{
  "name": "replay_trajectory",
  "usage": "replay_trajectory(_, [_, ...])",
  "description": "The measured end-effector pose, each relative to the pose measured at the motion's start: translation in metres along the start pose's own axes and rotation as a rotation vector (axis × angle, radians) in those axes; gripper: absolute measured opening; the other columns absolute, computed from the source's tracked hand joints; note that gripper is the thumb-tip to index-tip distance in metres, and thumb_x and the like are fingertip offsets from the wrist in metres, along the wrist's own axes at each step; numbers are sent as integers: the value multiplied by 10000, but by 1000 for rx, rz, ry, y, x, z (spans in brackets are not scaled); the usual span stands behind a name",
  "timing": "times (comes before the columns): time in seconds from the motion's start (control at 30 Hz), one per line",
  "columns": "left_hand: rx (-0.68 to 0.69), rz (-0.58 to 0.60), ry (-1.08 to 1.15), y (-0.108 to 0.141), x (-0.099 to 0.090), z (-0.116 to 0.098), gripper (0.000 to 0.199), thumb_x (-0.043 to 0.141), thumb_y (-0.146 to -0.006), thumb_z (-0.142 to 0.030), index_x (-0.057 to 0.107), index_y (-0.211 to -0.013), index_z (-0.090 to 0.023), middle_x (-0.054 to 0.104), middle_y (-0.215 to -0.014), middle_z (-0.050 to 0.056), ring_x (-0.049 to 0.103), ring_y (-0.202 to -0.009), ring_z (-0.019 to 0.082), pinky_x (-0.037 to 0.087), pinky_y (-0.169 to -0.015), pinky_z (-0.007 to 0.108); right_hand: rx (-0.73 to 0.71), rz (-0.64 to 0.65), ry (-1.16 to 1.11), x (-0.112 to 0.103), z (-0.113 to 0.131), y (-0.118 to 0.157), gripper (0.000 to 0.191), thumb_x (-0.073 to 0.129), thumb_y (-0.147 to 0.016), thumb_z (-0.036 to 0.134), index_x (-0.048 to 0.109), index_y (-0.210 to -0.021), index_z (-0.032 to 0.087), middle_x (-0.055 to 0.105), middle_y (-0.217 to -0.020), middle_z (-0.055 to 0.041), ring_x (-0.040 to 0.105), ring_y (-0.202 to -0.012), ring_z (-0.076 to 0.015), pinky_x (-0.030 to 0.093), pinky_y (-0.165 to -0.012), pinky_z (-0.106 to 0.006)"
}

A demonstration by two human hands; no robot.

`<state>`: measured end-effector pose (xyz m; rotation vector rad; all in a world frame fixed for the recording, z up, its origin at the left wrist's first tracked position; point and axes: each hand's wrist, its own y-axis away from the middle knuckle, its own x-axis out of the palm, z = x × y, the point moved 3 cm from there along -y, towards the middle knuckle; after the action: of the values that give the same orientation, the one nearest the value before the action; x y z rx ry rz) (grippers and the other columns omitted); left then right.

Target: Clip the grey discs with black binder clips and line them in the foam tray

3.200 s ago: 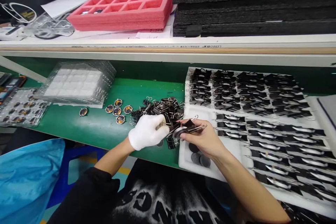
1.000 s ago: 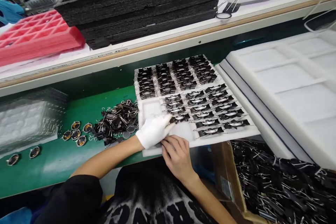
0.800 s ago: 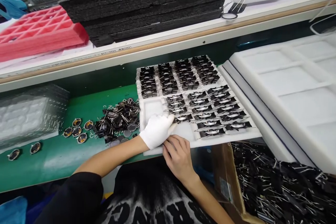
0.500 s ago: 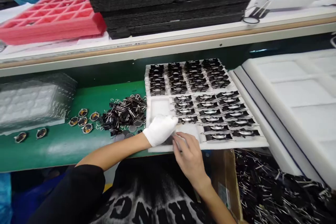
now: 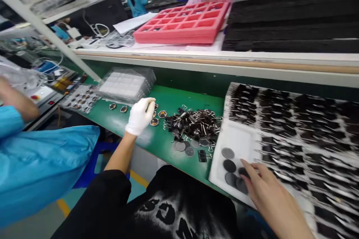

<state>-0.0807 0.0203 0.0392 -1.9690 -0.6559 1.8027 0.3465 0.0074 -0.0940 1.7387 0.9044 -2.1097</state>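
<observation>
My left hand [image 5: 140, 116], in a white glove, is over the green bench with its fingers curled together; what they hold, if anything, is hidden. Just beyond it lie small round metal-rimmed parts [image 5: 162, 114] with dark and orange faces. My bare right hand [image 5: 270, 192] is at the white foam tray [image 5: 238, 138], thumb and fingertips around a dark round disc [image 5: 244, 172]. Several more grey discs [image 5: 229, 166] lie beside it. Rows of black binder clips [image 5: 283, 157] fill other parts of the tray, with round pieces clamped in some.
A heap of loose binder clips [image 5: 196, 123] and grey discs lies between my hands. Clear plastic trays [image 5: 126, 82] stand behind my left hand. Above runs a shelf with pink foam trays [image 5: 176, 37] and black foam [image 5: 291, 15]. A co-worker's blue sleeve [image 5: 11, 121] is at left.
My view has turned left. My left hand has left the foam tray for the round parts at left. The right hand stays at the tray, now by the discs.
</observation>
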Motion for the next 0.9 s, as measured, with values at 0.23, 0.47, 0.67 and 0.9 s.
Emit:
replay_trajectory(0.23, [-30, 514, -257, 12, 23, 73, 422, 528, -997, -520, 648, -1260, -213, 677, -1247, 117, 649, -1125, 288, 486, -957, 385, -94, -39, -25, -26, 3, -19, 424, 266, -1086, 447, 635, -1071, 237, 677, -948, -57, 690, -606, -221, 485, -493, -385])
replay_trajectory(0.47, [-232, 589, -248, -29, 74, 84, 380, 432, -1029, -423, 661, -1213, -182, 740, -1127, 130, 696, -1041, 272, 509, -894, 352, -152, -57, -228, -43, 41, -72, 243, 419, -1084, 402, 602, -1156, 259, 702, -1084, -45, 697, -789, -209, 487, -654, -334])
replay_trajectory(0.67, [-194, 636, -282, -48, 89, 79, 276, 487, -992, -338, 672, -1075, -150, 734, -1081, 162, 713, -996, 303, 515, -851, 368, -138, -24, -482, -50, 54, -87, 170, 490, -1070, 327, 623, -1156, 265, 687, -1096, -58, 670, -853, -207, 492, -734, -330])
replay_trajectory(0.9, [-152, 515, -283, -60, 84, 59, 429, 281, -1071, -369, 577, -1239, -108, 721, -1040, 199, 713, -1018, 337, 502, -910, 421, 66, 40, -910, -54, 52, -104, 131, 619, -1010, 377, 683, -1070, 279, 693, -962, -19, 637, -777, -164, 527, -722, -286])
